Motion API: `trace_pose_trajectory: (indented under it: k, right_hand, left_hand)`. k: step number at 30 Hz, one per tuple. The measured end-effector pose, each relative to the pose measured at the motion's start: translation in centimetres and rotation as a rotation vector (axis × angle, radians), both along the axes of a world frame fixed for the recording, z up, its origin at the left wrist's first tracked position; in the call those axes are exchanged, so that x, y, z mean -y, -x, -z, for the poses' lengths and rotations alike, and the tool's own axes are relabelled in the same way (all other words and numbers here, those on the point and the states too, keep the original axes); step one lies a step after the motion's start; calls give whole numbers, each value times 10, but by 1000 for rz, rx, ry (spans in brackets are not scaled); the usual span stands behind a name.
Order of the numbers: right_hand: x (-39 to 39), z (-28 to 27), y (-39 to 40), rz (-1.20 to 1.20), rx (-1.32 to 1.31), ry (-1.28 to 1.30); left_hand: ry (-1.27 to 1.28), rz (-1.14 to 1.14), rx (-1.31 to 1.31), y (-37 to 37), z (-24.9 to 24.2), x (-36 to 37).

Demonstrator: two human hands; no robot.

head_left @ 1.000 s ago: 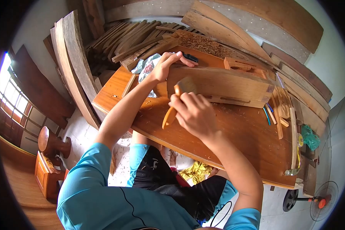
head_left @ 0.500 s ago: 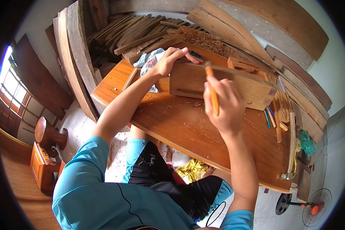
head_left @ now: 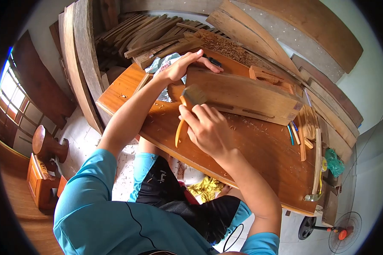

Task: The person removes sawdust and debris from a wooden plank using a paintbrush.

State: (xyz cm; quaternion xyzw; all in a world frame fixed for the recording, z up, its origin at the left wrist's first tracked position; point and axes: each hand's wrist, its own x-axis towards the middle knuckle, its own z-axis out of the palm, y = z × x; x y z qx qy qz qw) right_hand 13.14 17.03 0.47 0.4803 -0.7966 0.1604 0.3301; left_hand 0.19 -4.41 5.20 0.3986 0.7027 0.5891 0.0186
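In the head view, my right hand [head_left: 208, 129] is closed round the orange handle of a paintbrush [head_left: 179, 134]. The brush's wide bristles lie against the left part of the front face of a long wooden box [head_left: 242, 95]. My left hand [head_left: 185, 68] grips that box at its top left corner, with the thumb pointing up and the fingers bent over the upper edge. Just beyond those fingers lies a small dark object [head_left: 214, 61]. A crumpled patterned cloth [head_left: 161, 63] sits beside the left wrist. Wood shavings are scattered in front of the box.
The box stands on a brown wooden table [head_left: 259, 165]. To its right lie a hammer [head_left: 315, 195], a yellow tape measure [head_left: 324, 164], thin sticks and a green plastic bag [head_left: 335, 162]. A second wooden piece [head_left: 268, 76] is behind. Stacked boards and a floor fan [head_left: 344, 231] surround the table.
My right hand has swept the brush leftward and down, from the box's middle to its left part. My left hand stays at the same corner.
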Motion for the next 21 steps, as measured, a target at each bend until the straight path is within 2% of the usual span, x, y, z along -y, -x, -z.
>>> trace_pose_trajectory:
  k: [4,6,7,10,13,16,17,18,21]
  right_hand:
    - [-2,-5,3,-107,51,90]
    - [-1,-8,5,-116,69,144]
    - [-4,-13,7,-94,26,139]
    - [-10,-17,12,-33,-2,197]
    - [-21,-25,15,14,-60,298]
    - [-40,-40,15,127,-143,388]
    - [-48,-45,19,157,-174,424]
    - [-54,-48,22,187,-205,459]
    - [-67,-49,22,321,-255,399]
  left_hand:
    - [-7,9,63,1,1,1]
    - [-72,51,183,3,5,1]
    - [-106,72,244,5,7,0]
    - [-42,94,115,6,4,2]
    - [-45,63,125,6,6,1]
    - [-115,-17,284,5,9,-5]
    - [-109,-4,199,4,7,-5]
    - [-133,-9,245,4,9,-7]
    - [-156,-17,310,3,13,-9]
